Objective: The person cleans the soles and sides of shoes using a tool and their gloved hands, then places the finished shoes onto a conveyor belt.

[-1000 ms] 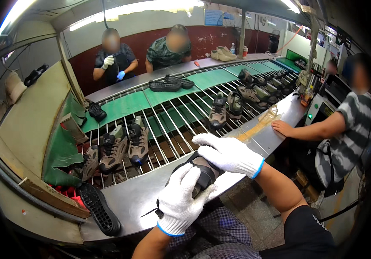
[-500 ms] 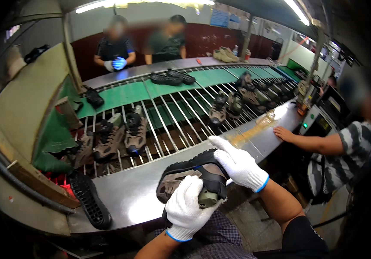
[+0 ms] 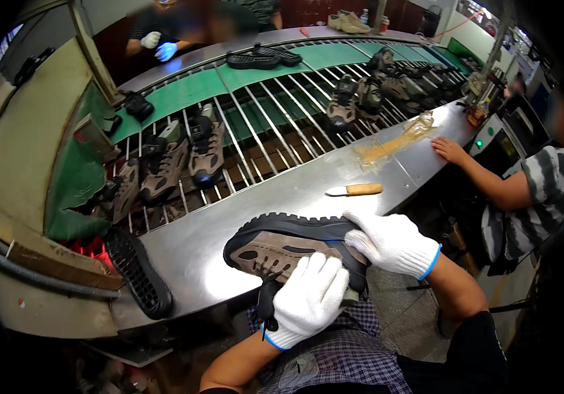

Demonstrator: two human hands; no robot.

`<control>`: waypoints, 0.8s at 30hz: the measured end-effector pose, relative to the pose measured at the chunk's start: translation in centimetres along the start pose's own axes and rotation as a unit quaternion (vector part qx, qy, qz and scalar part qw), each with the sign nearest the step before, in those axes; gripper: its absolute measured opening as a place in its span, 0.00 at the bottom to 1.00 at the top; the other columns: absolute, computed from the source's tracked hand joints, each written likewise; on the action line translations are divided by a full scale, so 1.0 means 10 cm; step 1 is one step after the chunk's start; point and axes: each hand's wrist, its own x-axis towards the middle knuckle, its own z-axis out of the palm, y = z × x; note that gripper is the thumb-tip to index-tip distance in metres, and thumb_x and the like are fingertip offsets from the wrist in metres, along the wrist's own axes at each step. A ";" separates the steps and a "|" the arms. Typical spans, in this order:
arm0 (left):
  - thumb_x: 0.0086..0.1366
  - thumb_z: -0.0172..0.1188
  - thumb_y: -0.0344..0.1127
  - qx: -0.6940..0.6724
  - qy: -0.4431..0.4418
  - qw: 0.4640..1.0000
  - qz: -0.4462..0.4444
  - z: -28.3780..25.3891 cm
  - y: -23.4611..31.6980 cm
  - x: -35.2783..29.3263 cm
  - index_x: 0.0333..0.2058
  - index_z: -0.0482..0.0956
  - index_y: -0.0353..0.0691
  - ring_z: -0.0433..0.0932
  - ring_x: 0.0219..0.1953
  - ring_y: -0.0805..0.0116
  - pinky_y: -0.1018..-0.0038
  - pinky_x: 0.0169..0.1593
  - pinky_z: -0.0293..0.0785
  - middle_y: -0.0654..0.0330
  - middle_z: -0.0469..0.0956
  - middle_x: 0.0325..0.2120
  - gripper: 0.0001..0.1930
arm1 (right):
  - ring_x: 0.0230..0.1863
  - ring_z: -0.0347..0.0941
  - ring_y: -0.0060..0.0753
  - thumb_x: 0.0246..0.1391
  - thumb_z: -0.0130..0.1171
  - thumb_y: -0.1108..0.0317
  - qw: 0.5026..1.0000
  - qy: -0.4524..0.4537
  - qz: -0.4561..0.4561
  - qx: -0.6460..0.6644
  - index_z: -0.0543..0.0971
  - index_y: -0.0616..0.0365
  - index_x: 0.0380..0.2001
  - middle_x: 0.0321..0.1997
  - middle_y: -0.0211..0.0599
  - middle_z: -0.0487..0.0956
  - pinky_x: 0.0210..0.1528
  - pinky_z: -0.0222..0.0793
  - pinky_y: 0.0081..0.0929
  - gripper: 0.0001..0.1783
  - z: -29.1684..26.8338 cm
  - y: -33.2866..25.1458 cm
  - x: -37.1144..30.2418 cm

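A grey-brown shoe [image 3: 270, 253] with a thick black lugged sole lies tilted on its side over the bench's near edge, toe to the left and sole facing away. My left hand [image 3: 311, 299], in a white knit glove, grips its upper by the opening, with black laces hanging beside the wrist. At the heel, my gloved right hand [image 3: 393, 243] clasps the rear of the sole; its fingertips are partly hidden. Just beyond the shoe, a short knife [image 3: 360, 190] with a wooden handle rests on the metal bench [image 3: 196, 230].
A loose black sole [image 3: 138, 276] lies at the bench's left end. Several shoes [image 3: 206, 148] stand on the metal-bar rack, with more soles [image 3: 255, 60] on its green strip. A co-worker's hand [image 3: 449, 150] touches the bench at right; another's gloved hands [image 3: 163, 51] are at the far side.
The shoe has turned to show more of its side and sole edge. My right hand has come down onto the heel. The knife now shows on the bench, and the view has tilted downward.
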 end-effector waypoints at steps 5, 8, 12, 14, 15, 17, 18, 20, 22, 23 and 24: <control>0.45 0.71 0.34 0.021 -0.048 0.999 0.014 -0.14 0.01 -0.21 0.45 0.82 0.30 0.84 0.42 0.46 0.58 0.45 0.85 0.46 0.83 0.43 0.26 | 0.37 0.85 0.61 0.72 0.54 0.40 0.993 -0.071 -0.079 -0.049 0.78 0.57 0.56 0.36 0.54 0.86 0.42 0.81 0.50 0.30 0.16 0.01 0.21; 0.54 0.68 0.33 0.045 -0.103 0.993 0.031 -0.20 0.10 -0.37 0.43 0.84 0.31 0.86 0.46 0.47 0.57 0.51 0.86 0.46 0.84 0.46 0.18 | 0.37 0.85 0.62 0.71 0.53 0.37 0.984 -0.142 -0.103 -0.046 0.79 0.59 0.49 0.34 0.54 0.85 0.42 0.80 0.50 0.31 0.30 0.02 0.32; 0.59 0.66 0.35 0.074 -0.150 0.985 0.050 -0.24 0.12 -0.66 0.44 0.87 0.35 0.85 0.48 0.52 0.61 0.53 0.85 0.50 0.85 0.47 0.15 | 0.44 0.84 0.64 0.72 0.50 0.35 0.970 -0.190 -0.153 0.000 0.78 0.59 0.54 0.39 0.60 0.85 0.48 0.80 0.52 0.34 0.61 0.10 0.44; 0.60 0.66 0.36 0.089 -0.156 0.983 0.047 -0.32 0.12 -0.74 0.46 0.88 0.37 0.85 0.49 0.54 0.61 0.54 0.85 0.51 0.85 0.49 0.16 | 0.47 0.83 0.61 0.72 0.51 0.37 0.972 -0.182 -0.140 0.044 0.78 0.63 0.55 0.44 0.59 0.84 0.52 0.78 0.50 0.35 0.68 -0.01 0.40; 0.61 0.66 0.36 0.095 -0.159 0.982 0.046 -0.36 0.12 -0.77 0.46 0.88 0.38 0.86 0.49 0.55 0.61 0.54 0.85 0.52 0.85 0.49 0.16 | 0.46 0.83 0.56 0.72 0.53 0.40 0.973 -0.186 -0.123 0.054 0.80 0.66 0.53 0.44 0.56 0.83 0.52 0.78 0.47 0.34 0.66 -0.10 0.40; 0.62 0.64 0.37 0.103 -0.165 0.980 0.036 -0.41 0.14 -0.79 0.49 0.88 0.40 0.85 0.50 0.56 0.61 0.55 0.85 0.54 0.85 0.51 0.17 | 0.49 0.83 0.55 0.73 0.52 0.42 0.968 -0.135 -0.164 0.131 0.78 0.65 0.59 0.48 0.56 0.84 0.56 0.78 0.46 0.34 0.83 -0.08 0.54; 0.63 0.64 0.37 0.110 -0.163 0.980 0.038 -0.44 0.13 -0.77 0.49 0.88 0.40 0.85 0.50 0.56 0.61 0.55 0.85 0.54 0.85 0.51 0.17 | 0.51 0.83 0.55 0.74 0.51 0.43 0.962 -0.110 -0.183 0.168 0.77 0.65 0.62 0.50 0.56 0.84 0.58 0.77 0.45 0.34 0.94 -0.07 0.62; 0.63 0.64 0.38 0.112 -0.159 0.980 0.036 -0.46 0.12 -0.78 0.49 0.88 0.41 0.84 0.51 0.56 0.61 0.55 0.85 0.55 0.86 0.52 0.17 | 0.63 0.79 0.53 0.76 0.46 0.44 0.951 -0.123 -0.165 0.231 0.75 0.60 0.68 0.61 0.58 0.82 0.69 0.70 0.42 0.34 1.07 -0.12 0.82; 0.63 0.64 0.39 0.100 -0.161 0.981 0.034 -0.50 0.09 -0.80 0.49 0.88 0.41 0.84 0.51 0.56 0.61 0.55 0.85 0.55 0.86 0.52 0.17 | 0.67 0.76 0.54 0.77 0.44 0.43 0.945 -0.151 -0.153 0.245 0.76 0.59 0.68 0.66 0.57 0.80 0.73 0.67 0.42 0.34 1.08 -0.19 0.91; 0.64 0.64 0.39 0.096 -0.164 0.981 0.032 -0.51 0.08 -0.81 0.49 0.89 0.41 0.84 0.51 0.56 0.61 0.55 0.85 0.55 0.86 0.52 0.17 | 0.68 0.75 0.55 0.77 0.43 0.43 0.946 -0.169 -0.149 0.233 0.75 0.59 0.69 0.67 0.56 0.79 0.73 0.66 0.42 0.34 1.07 -0.23 0.95; 0.64 0.64 0.38 0.093 -0.167 0.981 0.030 -0.52 0.07 -0.83 0.49 0.89 0.41 0.84 0.51 0.56 0.61 0.55 0.85 0.55 0.86 0.52 0.17 | 0.69 0.74 0.55 0.78 0.42 0.43 0.946 -0.187 -0.145 0.221 0.75 0.58 0.69 0.68 0.56 0.79 0.74 0.65 0.43 0.34 1.07 -0.24 0.96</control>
